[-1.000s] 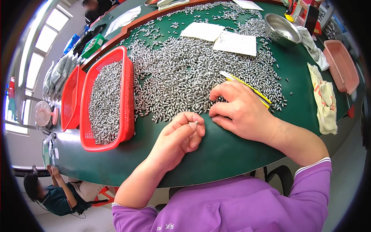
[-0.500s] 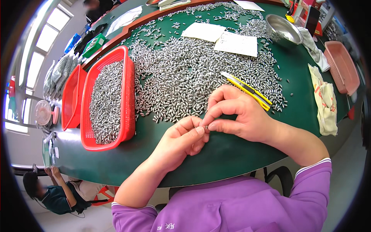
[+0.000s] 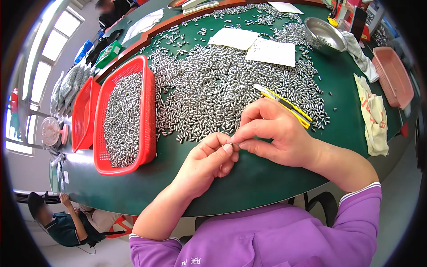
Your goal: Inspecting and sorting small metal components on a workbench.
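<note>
Right hand (image 3: 280, 138): has come across to the left; thumb and forefinger pinch the piece (image 3: 233, 143).
Left hand (image 3: 202, 162): fingers pinch it too.
Piece: mostly hidden between fingertips, above the surface (image 3: 271, 182), near the heap (image 3: 200, 89).
Change: one-handed hold becomes two-handed; apparently handling a single piece.

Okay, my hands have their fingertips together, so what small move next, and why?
I'd probably ease the fingers of your right hand back slightly, holding your left hand steady: the hands meet at the tips, and anything between them is too hidden to check.
</note>
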{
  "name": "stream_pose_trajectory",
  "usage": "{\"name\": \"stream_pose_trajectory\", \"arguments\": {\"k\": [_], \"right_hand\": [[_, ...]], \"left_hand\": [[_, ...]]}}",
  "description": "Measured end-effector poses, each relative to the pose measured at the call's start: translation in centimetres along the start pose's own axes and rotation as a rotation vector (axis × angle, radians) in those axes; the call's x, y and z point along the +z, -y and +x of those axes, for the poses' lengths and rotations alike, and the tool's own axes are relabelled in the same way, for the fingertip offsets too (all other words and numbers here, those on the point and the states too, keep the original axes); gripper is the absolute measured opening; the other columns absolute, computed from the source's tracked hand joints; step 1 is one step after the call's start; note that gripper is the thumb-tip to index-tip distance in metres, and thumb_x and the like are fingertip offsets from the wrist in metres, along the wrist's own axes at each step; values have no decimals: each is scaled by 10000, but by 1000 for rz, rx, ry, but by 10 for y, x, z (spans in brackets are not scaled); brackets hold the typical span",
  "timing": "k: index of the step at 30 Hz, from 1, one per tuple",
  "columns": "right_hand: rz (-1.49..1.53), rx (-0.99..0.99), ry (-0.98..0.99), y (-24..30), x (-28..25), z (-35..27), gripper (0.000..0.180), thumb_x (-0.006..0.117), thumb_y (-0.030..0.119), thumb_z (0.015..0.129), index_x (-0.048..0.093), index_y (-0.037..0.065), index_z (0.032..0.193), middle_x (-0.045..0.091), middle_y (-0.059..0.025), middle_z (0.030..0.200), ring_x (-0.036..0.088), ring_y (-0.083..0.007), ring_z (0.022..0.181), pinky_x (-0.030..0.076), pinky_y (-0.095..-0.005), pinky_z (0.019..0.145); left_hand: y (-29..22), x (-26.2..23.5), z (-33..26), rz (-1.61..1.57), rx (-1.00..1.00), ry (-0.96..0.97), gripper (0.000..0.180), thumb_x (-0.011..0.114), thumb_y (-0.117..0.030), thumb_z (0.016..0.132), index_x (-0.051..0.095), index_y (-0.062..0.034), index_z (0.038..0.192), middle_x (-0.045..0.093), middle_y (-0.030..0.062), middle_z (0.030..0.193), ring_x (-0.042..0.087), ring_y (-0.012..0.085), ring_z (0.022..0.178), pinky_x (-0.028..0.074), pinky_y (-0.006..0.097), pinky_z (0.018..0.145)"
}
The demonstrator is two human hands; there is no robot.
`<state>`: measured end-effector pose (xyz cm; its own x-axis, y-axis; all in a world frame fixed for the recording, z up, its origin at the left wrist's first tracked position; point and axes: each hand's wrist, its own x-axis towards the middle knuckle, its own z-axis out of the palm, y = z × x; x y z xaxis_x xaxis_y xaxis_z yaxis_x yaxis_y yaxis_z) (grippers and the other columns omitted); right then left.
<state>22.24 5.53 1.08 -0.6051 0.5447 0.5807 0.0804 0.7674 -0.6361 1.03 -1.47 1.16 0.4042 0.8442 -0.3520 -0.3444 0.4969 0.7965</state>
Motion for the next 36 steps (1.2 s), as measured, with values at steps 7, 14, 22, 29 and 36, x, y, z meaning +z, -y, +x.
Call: {"name": "stream_pose_trajectory", "arguments": {"k": [7, 14, 22, 29, 36], "right_hand": [[-29, -34, -7, -1, 1, 0, 178, 786, 74, 772, 736, 106, 939, 570, -35, 942, 581, -200, 860, 481, -323, 738], [-104, 17, -6, -2, -3, -1, 196, 776, 78, 769, 726, 111, 955, 585, -49, 965, 594, -223, 885, 490, -349, 766], [-605, 206, -9, -5, -28, 2, 300, 728, 104, 797, 649, 95, 1086, 595, -89, 1010, 595, -304, 969, 498, -408, 847], [-691, 353, 65, -21, -34, -7, 323, 705, 115, 816, 624, 68, 1125, 594, -107, 1015, 594, -314, 959, 493, -413, 849], [-514, 238, 18, 16, -29, 3, 308, 638, 63, 815, 613, 56, 1122, 599, -114, 945, 620, -307, 865, 509, -408, 761]], "left_hand": [[0, 1, 0, -4, 0, -11, 133, 536, -207, 1020, 556, -83, 1064, 588, 2, 900, 471, 51, 658, 357, 190, 572], [0, -2, 1, -1, 9, 3, 125, 537, -177, 1015, 567, -75, 1080, 570, 30, 888, 467, 81, 659, 372, 200, 585], [-1, -7, -3, 64, 58, -20, 84, 606, -107, 973, 592, -64, 1044, 556, -44, 868, 441, 23, 658, 352, 183, 580], [-3, 9, -2, 357, 192, -192, 105, 667, -77, 924, 597, -64, 1002, 502, -80, 809, 431, 7, 704, 384, 174, 662], [-1, 9, -6, 945, 253, -385, 129, 706, -75, 856, 605, -48, 932, 452, -34, 711, 417, 58, 629, 386, 248, 576]]}}
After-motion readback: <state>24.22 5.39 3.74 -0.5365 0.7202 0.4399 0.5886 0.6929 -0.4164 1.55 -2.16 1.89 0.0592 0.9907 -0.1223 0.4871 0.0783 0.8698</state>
